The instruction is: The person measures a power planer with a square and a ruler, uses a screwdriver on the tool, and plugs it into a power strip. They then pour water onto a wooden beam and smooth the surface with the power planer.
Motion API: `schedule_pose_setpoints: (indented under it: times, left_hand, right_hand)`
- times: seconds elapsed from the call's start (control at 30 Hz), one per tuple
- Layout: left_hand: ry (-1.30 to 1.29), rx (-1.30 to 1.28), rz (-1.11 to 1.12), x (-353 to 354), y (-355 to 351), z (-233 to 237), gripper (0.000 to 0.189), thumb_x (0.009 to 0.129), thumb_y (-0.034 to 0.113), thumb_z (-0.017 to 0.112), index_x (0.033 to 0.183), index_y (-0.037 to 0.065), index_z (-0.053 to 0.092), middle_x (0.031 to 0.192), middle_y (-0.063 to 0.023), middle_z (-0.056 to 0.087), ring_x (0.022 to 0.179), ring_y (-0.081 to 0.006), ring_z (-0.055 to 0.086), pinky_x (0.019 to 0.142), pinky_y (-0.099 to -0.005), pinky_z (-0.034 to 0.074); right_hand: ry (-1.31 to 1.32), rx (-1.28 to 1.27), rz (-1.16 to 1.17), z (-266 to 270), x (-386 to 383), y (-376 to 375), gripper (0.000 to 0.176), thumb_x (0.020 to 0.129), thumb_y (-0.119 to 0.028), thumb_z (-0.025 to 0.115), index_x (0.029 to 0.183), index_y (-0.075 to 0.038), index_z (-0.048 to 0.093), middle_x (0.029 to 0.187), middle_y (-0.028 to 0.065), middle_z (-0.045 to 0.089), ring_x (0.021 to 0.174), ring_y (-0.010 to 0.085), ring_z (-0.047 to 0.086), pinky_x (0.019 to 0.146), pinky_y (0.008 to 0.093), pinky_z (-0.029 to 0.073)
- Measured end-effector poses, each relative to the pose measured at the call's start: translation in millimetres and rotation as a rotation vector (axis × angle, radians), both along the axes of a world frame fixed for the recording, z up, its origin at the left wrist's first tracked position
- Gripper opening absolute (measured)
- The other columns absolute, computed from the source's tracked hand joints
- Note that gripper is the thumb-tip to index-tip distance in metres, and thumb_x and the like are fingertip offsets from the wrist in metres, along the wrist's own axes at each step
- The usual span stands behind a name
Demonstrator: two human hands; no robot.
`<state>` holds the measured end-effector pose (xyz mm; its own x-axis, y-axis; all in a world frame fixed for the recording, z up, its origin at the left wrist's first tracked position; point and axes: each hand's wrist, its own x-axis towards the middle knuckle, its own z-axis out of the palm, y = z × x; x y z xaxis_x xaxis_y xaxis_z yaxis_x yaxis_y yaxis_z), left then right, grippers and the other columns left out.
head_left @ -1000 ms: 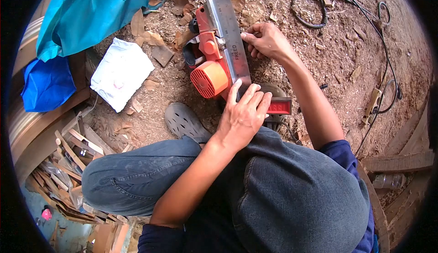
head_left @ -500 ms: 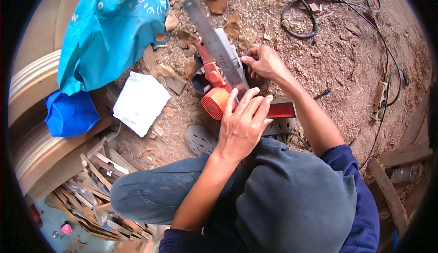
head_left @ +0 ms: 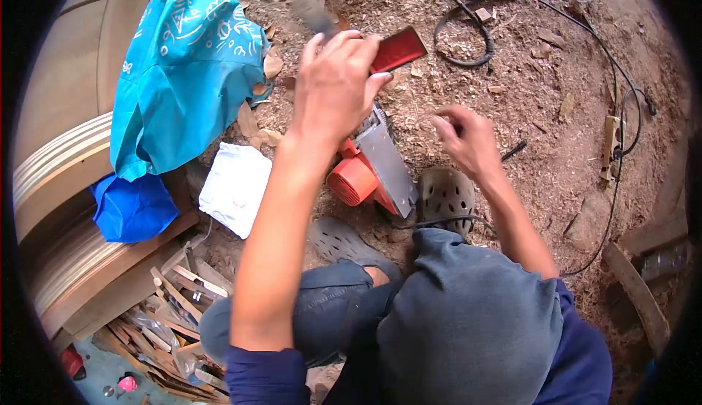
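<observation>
Ground strewn with wood shavings, outdoors or in an open shed. On it, one orange power planer, near the person's feet, its flat metal sole turned up, presumably to leave that face open to the hands. One square with a red handle, gripped in the left hand near the joint, apparently for control of both arms; its blade, blurred, pointed away from the person. Right hand, empty or not could not be told: fingers loosely curled, right of the planer, apart from it. Two perforated clogs, left and right, near the planer. Farther out: black cable, loosely looped; white packet; blue bundle; turquoise cloth; wood offcuts, heaped, perhaps as scrap.
</observation>
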<state>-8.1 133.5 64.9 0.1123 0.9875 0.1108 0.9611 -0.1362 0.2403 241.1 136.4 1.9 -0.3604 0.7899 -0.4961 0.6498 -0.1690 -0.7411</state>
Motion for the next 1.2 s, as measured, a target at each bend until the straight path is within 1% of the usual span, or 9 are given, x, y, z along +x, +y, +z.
schedule_pose_setpoints:
  times: [0.13, 0.2, 0.33, 0.57, 0.7, 0.87, 0.97, 1.07, 1.2]
  left_hand:
    - [0.084, -0.120, -0.262, 5, 32, -41, 0.047, 0.086, 0.030, 0.079, 0.127, 0.009, 0.068, 0.121, -0.0082, 0.072, 0.127, -0.0248, 0.062, 0.117, -0.0525, 0.038]
    - [0.266, -0.188, -0.398, 9, 44, -61, 0.046, 0.085, 0.027, 0.080, 0.126, 0.011, 0.068, 0.116, -0.0066, 0.072, 0.124, -0.0226, 0.063, 0.118, -0.0536, 0.035]
    - [0.327, -0.224, -0.462, 9, 58, -80, 0.048, 0.084, 0.030, 0.081, 0.125, 0.010, 0.068, 0.110, -0.0063, 0.072, 0.120, -0.0222, 0.064, 0.120, -0.0544, 0.033]
    - [0.319, -0.282, -0.454, -5, 74, -88, 0.051, 0.087, 0.031, 0.079, 0.131, 0.010, 0.064, 0.114, -0.0056, 0.072, 0.121, -0.0234, 0.064, 0.119, -0.0528, 0.034]
    - [0.224, -0.189, -0.533, -35, 72, -81, 0.055, 0.087, 0.031, 0.079, 0.135, 0.009, 0.062, 0.122, -0.0059, 0.070, 0.123, -0.0227, 0.063, 0.115, -0.0493, 0.038]
    - [0.047, 0.177, -0.504, -90, 83, -57, 0.057, 0.086, 0.029, 0.078, 0.137, 0.011, 0.061, 0.132, -0.0082, 0.067, 0.126, -0.0280, 0.060, 0.113, -0.0492, 0.041]
    - [-0.190, 0.159, -0.358, -108, 66, -19, 0.060, 0.084, 0.025, 0.081, 0.140, 0.011, 0.061, 0.133, -0.0106, 0.067, 0.125, -0.0310, 0.061, 0.113, -0.0533, 0.044]
    - [-0.460, 0.066, -0.144, -116, 32, -1, 0.052, 0.087, 0.026, 0.081, 0.132, 0.007, 0.065, 0.127, -0.0153, 0.070, 0.119, -0.0358, 0.065, 0.108, -0.0487, 0.047]
    - [-0.690, -0.084, 0.036, -120, -6, 14, 0.050, 0.088, 0.028, 0.080, 0.130, 0.004, 0.067, 0.126, -0.0182, 0.071, 0.119, -0.0380, 0.066, 0.104, -0.0451, 0.050]
  right_hand:
    - [-0.144, 0.283, -0.017, -5, 88, -28, 0.019, 0.093, -0.015, 0.074, 0.109, -0.006, 0.075, 0.099, 0.0127, 0.075, 0.079, 0.0297, 0.072, 0.073, 0.0399, 0.058]
    - [-0.296, 0.550, 0.285, -7, 118, -37, 0.021, 0.090, -0.016, 0.076, 0.110, -0.009, 0.073, 0.110, 0.0081, 0.071, 0.094, 0.0302, 0.069, 0.080, 0.0406, 0.057]
    - [-0.363, 0.607, 0.396, -19, 132, -47, 0.022, 0.088, -0.017, 0.076, 0.109, -0.010, 0.071, 0.113, 0.0050, 0.068, 0.105, 0.0281, 0.064, 0.085, 0.0391, 0.057]
    - [-0.527, 0.584, 0.507, -19, 118, -46, 0.020, 0.090, -0.011, 0.067, 0.108, -0.002, 0.066, 0.120, 0.0140, 0.065, 0.116, 0.0319, 0.060, 0.099, 0.0405, 0.051]
    - [-0.424, 0.807, 0.558, -4, 117, -36, 0.021, 0.089, -0.009, 0.063, 0.108, 0.000, 0.061, 0.115, 0.0189, 0.063, 0.112, 0.0384, 0.060, 0.108, 0.0497, 0.043]
    - [-0.206, 0.595, 0.303, 37, 123, -15, 0.026, 0.081, 0.001, 0.061, 0.107, 0.001, 0.063, 0.093, 0.0202, 0.063, 0.087, 0.0388, 0.063, 0.080, 0.0459, 0.051]
    - [-0.272, 0.318, -0.060, 70, 102, -4, 0.014, 0.098, -0.014, 0.058, 0.101, -0.002, 0.063, 0.082, 0.0161, 0.057, 0.075, 0.0316, 0.059, 0.071, 0.0427, 0.049]
    - [0.381, -0.302, -0.700, 94, 75, 12, 0.029, 0.103, -0.026, 0.050, 0.115, -0.003, 0.064, 0.083, 0.0010, 0.057, 0.073, 0.0136, 0.052, 0.066, 0.0264, 0.043]
    - [0.781, -0.476, -0.674, 116, 56, 25, 0.041, 0.104, -0.026, 0.052, 0.132, 0.004, 0.058, 0.084, -0.0027, 0.054, 0.071, 0.0109, 0.048, 0.067, 0.0241, 0.040]
